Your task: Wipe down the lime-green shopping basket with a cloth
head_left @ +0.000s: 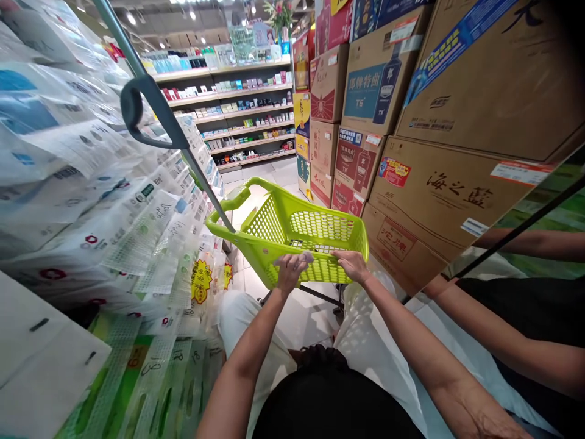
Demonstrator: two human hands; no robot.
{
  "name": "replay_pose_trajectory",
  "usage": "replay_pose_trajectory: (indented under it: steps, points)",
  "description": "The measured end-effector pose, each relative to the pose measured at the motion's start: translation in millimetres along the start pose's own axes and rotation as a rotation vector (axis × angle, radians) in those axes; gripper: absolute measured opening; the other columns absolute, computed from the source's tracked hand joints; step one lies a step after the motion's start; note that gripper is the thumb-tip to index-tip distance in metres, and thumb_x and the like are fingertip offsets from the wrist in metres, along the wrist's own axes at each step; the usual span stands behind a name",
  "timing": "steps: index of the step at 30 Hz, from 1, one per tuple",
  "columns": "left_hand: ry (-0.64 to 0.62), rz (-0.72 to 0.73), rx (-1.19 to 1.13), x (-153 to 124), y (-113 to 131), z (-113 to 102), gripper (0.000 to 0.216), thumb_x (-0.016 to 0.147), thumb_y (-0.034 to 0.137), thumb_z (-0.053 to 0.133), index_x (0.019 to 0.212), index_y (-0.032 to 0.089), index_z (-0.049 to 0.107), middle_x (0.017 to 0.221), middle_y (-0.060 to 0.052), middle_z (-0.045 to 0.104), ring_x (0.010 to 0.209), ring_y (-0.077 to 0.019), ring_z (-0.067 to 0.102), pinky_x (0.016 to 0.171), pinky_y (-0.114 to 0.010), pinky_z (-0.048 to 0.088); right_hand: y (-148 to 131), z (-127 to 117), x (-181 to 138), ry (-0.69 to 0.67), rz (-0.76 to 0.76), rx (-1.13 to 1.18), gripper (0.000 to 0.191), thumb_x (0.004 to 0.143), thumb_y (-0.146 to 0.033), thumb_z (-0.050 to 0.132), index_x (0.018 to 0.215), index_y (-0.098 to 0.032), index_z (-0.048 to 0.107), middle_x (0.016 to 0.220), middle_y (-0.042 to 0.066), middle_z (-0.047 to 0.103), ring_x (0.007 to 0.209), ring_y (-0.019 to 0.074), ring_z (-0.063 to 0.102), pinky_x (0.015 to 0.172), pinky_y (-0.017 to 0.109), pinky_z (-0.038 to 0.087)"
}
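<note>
A lime-green plastic shopping basket [320,219] with perforated walls stands before my knees, on a wheeled frame, and its long grey pull handle [150,103] rises toward the upper left. My left hand [291,270] is closed around a crumpled greyish cloth [307,256] and presses it against the basket's near rim. Farther right on that same rim, my right hand [351,264] grips the edge, its thumb and fingers bent over the plastic. The palm sides of both hands are hidden.
Plastic-wrapped tissue packs [123,183] are piled on the left. Stacked cardboard cartons [448,189] form a wall on the right, beside a mirror-like panel [516,292] reflecting an arm. Shelves of small boxed goods [247,113] stand at the back. Tiled floor [286,171] lies between.
</note>
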State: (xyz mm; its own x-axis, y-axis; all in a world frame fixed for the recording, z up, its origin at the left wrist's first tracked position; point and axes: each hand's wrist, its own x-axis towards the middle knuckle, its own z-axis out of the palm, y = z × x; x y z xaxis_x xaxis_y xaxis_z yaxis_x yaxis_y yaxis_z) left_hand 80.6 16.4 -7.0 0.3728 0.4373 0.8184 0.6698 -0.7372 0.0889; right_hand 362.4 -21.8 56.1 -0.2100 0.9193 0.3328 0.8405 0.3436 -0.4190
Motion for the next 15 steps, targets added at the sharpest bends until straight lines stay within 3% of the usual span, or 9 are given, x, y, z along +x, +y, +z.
replay_pose_trajectory:
  steps: [3, 6, 9, 11, 15]
  points:
    - [-0.029, -0.047, -0.056, 11.7, -5.3, -6.8, 0.016, 0.097, 0.024, 0.059, 0.093, 0.030, 0.073, 0.107, -0.009, 0.070, 0.112, -0.0225, 0.062, 0.108, -0.043, 0.046, -5.8, -3.8, -0.5, -0.022, 0.006, -0.037, 0.048, 0.085, -0.017, 0.048, 0.123, -0.027, 0.075, 0.126, 0.002, 0.076, 0.115, 0.0222, 0.072, 0.091, 0.031, 0.055]
    - [-0.146, -0.036, -0.057, -6.8, -8.8, -19.1, 0.013, 0.096, 0.028, 0.061, 0.093, 0.030, 0.072, 0.105, -0.009, 0.071, 0.106, -0.0221, 0.064, 0.103, -0.041, 0.048, -10.6, -4.7, -1.2, -0.023, -0.013, -0.052, 0.047, 0.084, -0.016, 0.049, 0.122, -0.025, 0.075, 0.126, 0.004, 0.076, 0.114, 0.0229, 0.072, 0.089, 0.030, 0.055]
    - [-0.185, -0.046, -0.024, -21.1, -19.7, -35.2, 0.010, 0.096, 0.031, 0.062, 0.095, 0.031, 0.073, 0.106, -0.009, 0.071, 0.105, -0.0223, 0.064, 0.101, -0.041, 0.048, -11.6, -2.1, -1.3, -0.014, -0.051, -0.065, 0.047, 0.083, -0.017, 0.049, 0.122, -0.025, 0.075, 0.122, 0.004, 0.077, 0.110, 0.0229, 0.073, 0.087, 0.029, 0.054]
    - [-0.131, -0.106, -0.013, -12.3, -30.0, -44.3, 0.014, 0.097, 0.031, 0.059, 0.092, 0.030, 0.072, 0.105, -0.010, 0.070, 0.106, -0.0234, 0.062, 0.102, -0.043, 0.047, -10.6, -0.3, -1.3, -0.007, -0.064, -0.076, 0.047, 0.082, -0.018, 0.048, 0.121, -0.025, 0.074, 0.118, 0.004, 0.078, 0.108, 0.0227, 0.073, 0.086, 0.028, 0.053]
    - [0.149, -0.321, 0.040, 25.0, -45.2, -49.7, 0.023, 0.099, 0.028, 0.052, 0.089, 0.026, 0.072, 0.107, -0.013, 0.066, 0.114, -0.0271, 0.055, 0.108, -0.049, 0.041, -9.2, 0.1, -2.5, 0.000, -0.050, -0.085, 0.047, 0.083, -0.020, 0.047, 0.121, -0.023, 0.074, 0.116, 0.005, 0.079, 0.104, 0.0229, 0.073, 0.084, 0.028, 0.052]
